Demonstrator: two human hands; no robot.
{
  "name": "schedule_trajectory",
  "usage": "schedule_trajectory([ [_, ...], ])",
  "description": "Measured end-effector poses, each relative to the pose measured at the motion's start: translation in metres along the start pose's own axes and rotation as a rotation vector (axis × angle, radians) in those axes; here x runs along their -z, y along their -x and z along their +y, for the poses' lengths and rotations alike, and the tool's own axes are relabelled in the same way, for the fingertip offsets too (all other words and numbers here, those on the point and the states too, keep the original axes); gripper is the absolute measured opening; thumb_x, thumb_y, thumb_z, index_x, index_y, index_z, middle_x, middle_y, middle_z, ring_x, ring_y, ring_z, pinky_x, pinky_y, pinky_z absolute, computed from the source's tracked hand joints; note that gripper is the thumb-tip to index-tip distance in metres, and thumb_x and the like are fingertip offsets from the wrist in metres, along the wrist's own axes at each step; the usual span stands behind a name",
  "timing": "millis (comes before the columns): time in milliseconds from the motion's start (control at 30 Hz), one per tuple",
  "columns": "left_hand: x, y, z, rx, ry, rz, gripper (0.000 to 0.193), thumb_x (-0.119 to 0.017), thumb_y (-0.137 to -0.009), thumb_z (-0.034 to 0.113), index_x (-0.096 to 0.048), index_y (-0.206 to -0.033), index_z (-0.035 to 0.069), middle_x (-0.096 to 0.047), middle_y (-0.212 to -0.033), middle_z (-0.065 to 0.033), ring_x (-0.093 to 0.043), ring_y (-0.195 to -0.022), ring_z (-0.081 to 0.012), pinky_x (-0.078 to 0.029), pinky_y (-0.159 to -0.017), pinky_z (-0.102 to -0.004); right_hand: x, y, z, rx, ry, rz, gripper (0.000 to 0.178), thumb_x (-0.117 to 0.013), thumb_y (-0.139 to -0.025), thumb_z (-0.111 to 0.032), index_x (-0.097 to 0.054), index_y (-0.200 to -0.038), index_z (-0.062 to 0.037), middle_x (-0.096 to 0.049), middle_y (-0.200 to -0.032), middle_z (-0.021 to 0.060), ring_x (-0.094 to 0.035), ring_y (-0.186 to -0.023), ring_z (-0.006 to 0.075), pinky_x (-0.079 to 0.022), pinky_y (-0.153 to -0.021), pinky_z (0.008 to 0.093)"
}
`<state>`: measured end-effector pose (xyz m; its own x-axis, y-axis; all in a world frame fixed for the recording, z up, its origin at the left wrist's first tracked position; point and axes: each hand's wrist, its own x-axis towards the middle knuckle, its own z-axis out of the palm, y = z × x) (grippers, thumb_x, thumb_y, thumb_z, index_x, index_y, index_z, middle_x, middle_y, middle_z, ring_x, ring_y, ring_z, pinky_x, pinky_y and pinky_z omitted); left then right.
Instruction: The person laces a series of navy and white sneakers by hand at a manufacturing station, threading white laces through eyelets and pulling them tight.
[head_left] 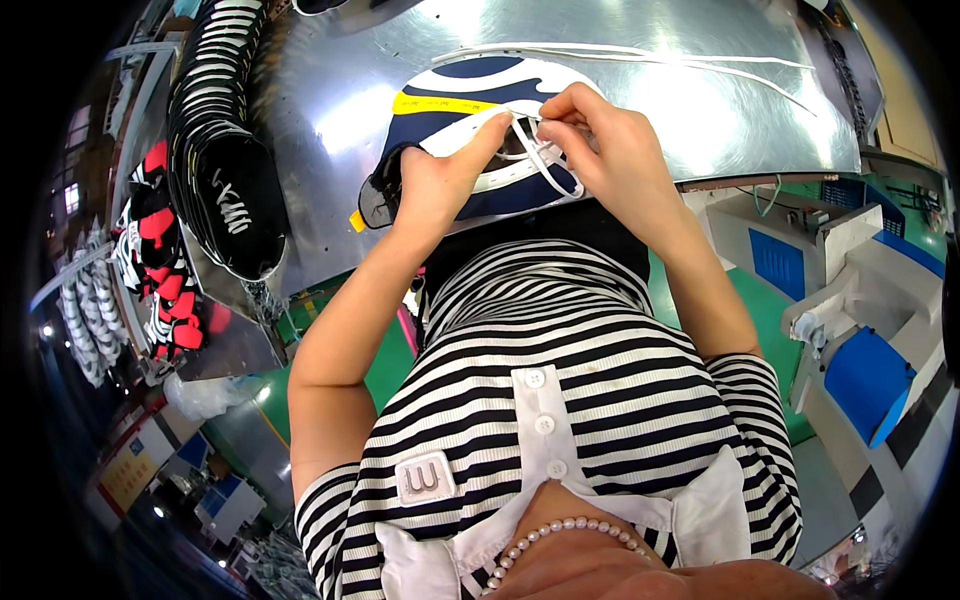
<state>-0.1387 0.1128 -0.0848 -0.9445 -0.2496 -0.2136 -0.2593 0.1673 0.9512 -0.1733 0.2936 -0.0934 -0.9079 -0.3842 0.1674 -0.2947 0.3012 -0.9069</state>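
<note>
A navy, white and yellow shoe upper [485, 68] lies on its side at the near edge of the metal table, its heel end toward the left. My left hand [437, 188] is closed on the upper, fingers inside the dark collar and thumb by the white eyelet strip. With thumb and forefinger, my right hand [615, 150] pinches the white shoelace [545, 165] at the eyelets. Loops of that lace cross the throat opening. The lace's tip is hidden between the fingertips. A small yellow tab [357, 221] sticks out beside the heel.
White laces [680, 60] stretch across the metal table [740, 115] beyond the upper. Nested black shoe uppers [232, 190] form a long stack on the left. Red, black and white pieces [165, 270] hang farther left. White equipment with blue panels [778, 262] stands to the right.
</note>
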Motion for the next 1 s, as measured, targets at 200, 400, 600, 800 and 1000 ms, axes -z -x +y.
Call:
schedule_trajectory([
  [200, 0.004, 0.003, -0.001, -0.056, -0.063, -0.084, 0.018, -0.072, -0.087, 0.018, -0.069, -0.092, 0.000, -0.068, -0.084, -0.0010, -0.060, -0.070, -0.0064, -0.046, -0.062, -0.0226, 0.003, -0.010, -0.002, -0.021, 0.150, -0.112, 0.016, -0.062, -0.088, -0.014, -0.059, -0.097, -0.0010, -0.067, -0.074, 0.0151, -0.066, -0.071, 0.0342, -0.050, -0.064, 0.0413],
  [400, 0.006, 0.010, -0.006, -0.070, -0.049, -0.095, 0.023, -0.064, -0.093, 0.020, -0.067, -0.080, 0.002, -0.055, -0.060, 0.0031, -0.050, -0.055, -0.0054, -0.039, -0.052, -0.0228, -0.006, -0.020, -0.014, 0.057, 0.364, -0.191, 0.024, -0.060, -0.090, -0.009, -0.051, -0.110, 0.0019, -0.066, -0.072, 0.0171, -0.065, -0.067, 0.0345, -0.049, -0.060, 0.0406],
  [600, 0.013, 0.018, -0.005, -0.092, 0.046, -0.172, 0.020, -0.061, -0.095, 0.018, -0.066, -0.083, 0.002, -0.057, -0.063, 0.0023, -0.051, -0.055, -0.0060, -0.039, -0.053, -0.0223, -0.010, -0.016, -0.022, 0.040, 0.441, -0.282, 0.027, -0.061, -0.087, -0.009, -0.048, -0.107, 0.0033, -0.062, -0.067, 0.0183, -0.064, -0.066, 0.0371, -0.050, -0.060, 0.0433],
  [800, 0.016, 0.010, -0.004, 0.042, 0.073, -0.269, 0.018, -0.061, -0.095, 0.019, -0.065, -0.087, 0.003, -0.060, -0.069, 0.0009, -0.052, -0.059, -0.0055, -0.040, -0.055, -0.0219, -0.013, -0.026, -0.014, 0.117, 0.509, -0.320, 0.027, -0.059, -0.084, -0.007, -0.049, -0.104, 0.0082, -0.064, -0.067, 0.0170, -0.066, -0.068, 0.0368, -0.052, -0.064, 0.0448],
  [1000, 0.044, -0.018, -0.008, 0.339, 0.134, -0.416, 0.018, -0.067, -0.089, 0.021, -0.067, -0.089, 0.003, -0.065, -0.078, -0.0022, -0.055, -0.068, -0.0081, -0.043, -0.066, -0.0224, 0.008, -0.036, -0.017, -0.044, 0.293, -0.044, 0.015, -0.053, -0.096, -0.013, -0.060, -0.106, -0.0048, -0.066, -0.077, 0.0090, -0.066, -0.071, 0.0206, -0.050, -0.064, 0.0304],
])
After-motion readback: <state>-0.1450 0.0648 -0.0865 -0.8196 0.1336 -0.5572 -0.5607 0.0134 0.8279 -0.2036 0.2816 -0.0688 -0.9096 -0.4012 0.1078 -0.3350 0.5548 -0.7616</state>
